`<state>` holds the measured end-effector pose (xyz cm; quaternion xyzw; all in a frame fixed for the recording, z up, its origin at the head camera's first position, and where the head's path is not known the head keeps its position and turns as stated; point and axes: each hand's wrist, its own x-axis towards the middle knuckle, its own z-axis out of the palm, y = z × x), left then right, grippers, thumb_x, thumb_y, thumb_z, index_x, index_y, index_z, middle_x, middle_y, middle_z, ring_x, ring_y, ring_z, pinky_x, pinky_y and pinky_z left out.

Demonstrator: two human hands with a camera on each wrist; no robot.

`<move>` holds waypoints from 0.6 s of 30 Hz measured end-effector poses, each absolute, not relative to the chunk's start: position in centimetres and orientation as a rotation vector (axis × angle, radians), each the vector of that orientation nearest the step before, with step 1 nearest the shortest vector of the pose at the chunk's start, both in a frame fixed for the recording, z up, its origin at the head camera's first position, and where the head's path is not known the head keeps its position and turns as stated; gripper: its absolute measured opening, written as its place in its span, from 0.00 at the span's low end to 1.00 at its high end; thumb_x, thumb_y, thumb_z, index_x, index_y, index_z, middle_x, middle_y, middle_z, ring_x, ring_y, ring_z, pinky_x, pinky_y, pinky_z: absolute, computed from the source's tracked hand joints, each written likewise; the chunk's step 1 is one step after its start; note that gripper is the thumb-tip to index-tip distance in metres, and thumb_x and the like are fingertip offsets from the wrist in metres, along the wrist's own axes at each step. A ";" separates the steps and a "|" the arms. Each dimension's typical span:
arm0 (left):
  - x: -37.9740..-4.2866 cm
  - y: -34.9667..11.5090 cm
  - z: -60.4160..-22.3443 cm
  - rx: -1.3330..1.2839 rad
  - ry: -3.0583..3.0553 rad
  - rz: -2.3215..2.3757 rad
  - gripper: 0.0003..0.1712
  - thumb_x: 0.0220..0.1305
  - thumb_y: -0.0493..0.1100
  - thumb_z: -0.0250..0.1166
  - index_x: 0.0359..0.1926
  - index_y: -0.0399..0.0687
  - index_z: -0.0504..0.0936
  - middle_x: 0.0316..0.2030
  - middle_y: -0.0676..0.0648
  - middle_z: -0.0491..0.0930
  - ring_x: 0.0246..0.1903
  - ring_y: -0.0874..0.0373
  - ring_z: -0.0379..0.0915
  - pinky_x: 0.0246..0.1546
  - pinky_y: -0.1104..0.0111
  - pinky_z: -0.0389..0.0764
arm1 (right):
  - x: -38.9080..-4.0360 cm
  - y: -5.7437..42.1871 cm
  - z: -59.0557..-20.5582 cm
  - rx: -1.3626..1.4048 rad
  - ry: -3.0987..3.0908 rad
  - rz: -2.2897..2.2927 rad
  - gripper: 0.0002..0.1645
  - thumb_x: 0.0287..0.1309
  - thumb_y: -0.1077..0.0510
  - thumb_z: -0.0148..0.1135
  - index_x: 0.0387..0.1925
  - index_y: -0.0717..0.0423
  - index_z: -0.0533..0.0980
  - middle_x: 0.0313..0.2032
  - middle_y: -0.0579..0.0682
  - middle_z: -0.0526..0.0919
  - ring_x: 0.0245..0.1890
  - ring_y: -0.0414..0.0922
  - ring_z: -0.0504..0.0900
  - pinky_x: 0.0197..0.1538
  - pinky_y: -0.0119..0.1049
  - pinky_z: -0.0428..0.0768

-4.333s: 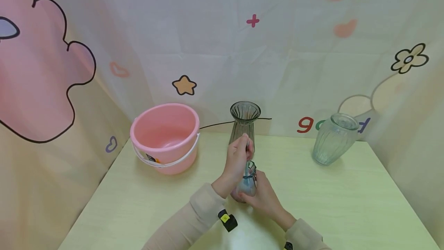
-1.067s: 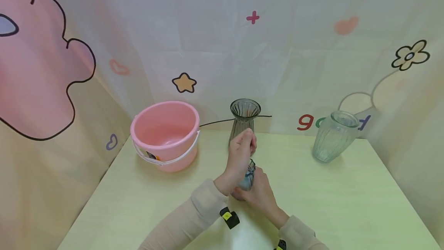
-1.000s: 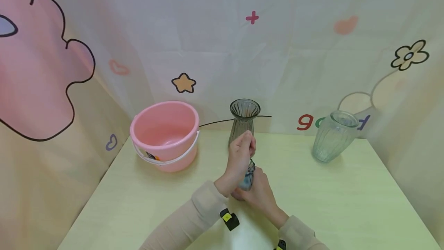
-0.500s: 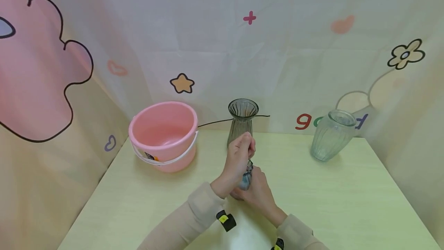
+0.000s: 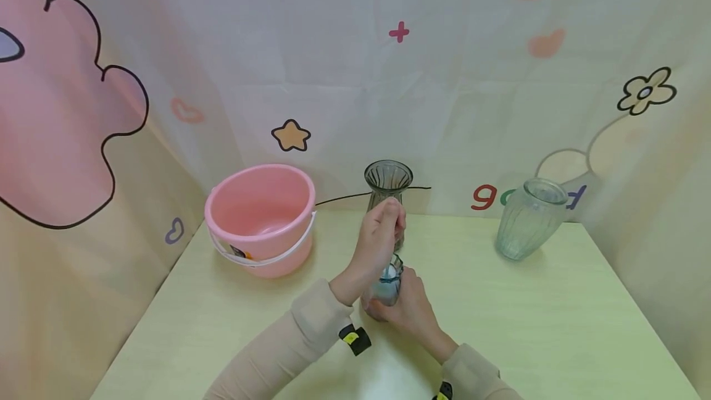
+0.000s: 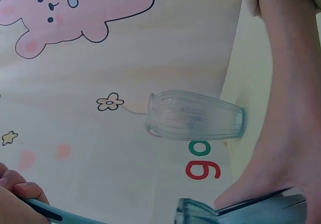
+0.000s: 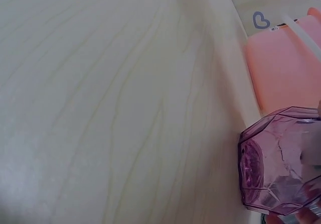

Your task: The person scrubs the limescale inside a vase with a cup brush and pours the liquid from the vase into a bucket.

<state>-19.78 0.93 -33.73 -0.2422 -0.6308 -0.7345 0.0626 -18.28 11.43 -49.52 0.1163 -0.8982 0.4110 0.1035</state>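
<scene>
My left hand (image 5: 375, 244) is above a small glass vase (image 5: 386, 292), its fingers curled round the slim blue handle of a bottle brush (image 6: 75, 219). The vase has a bluish neck and a faceted purple base, which shows in the right wrist view. Inside the glass sits a pale, whitish brush head (image 7: 312, 151), partly blurred by the facets. Low on the vase, my right hand (image 5: 410, 306) grips its side, thumb across the front. In the left wrist view the vase's rim (image 6: 188, 211) points toward the left hand.
Behind the hands stands a tall grey glass vase (image 5: 387, 179), partly covered by the left hand. A pink bucket (image 5: 280, 258) with a white handle is at the left. Far right, a clear ribbed vase (image 5: 528, 221) stands on the pale table (image 5: 544, 326). A printed curtain hangs behind.
Over the last half second my left hand has risen a little and shifted left. More of the vase's neck now shows below it. The right hand keeps its grip with little movement.
</scene>
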 end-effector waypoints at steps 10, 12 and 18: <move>-20.0 1.1 -32.4 -0.720 -1.911 -2.207 0.24 0.73 0.51 0.39 0.26 0.38 0.63 0.18 0.50 0.56 0.17 0.60 0.51 0.21 0.73 0.56 | -18.4 11.9 -50.0 0.349 -2.650 1.138 0.46 0.34 0.42 0.74 0.52 0.59 0.63 0.42 0.54 0.73 0.41 0.46 0.73 0.43 0.41 0.74; -20.1 1.1 -32.1 -0.700 -1.928 -2.201 0.23 0.73 0.50 0.38 0.26 0.39 0.63 0.18 0.50 0.56 0.18 0.60 0.52 0.21 0.73 0.57 | -18.4 11.9 -50.0 0.348 -2.653 1.147 0.46 0.34 0.43 0.74 0.52 0.59 0.63 0.43 0.54 0.73 0.42 0.47 0.73 0.44 0.42 0.74; -20.4 1.0 -31.5 -0.659 -1.908 -2.250 0.22 0.72 0.53 0.40 0.26 0.42 0.63 0.19 0.51 0.56 0.19 0.60 0.52 0.22 0.73 0.56 | -18.5 11.7 -49.7 0.370 -2.663 1.197 0.44 0.36 0.44 0.73 0.53 0.56 0.63 0.44 0.52 0.73 0.44 0.46 0.73 0.47 0.43 0.73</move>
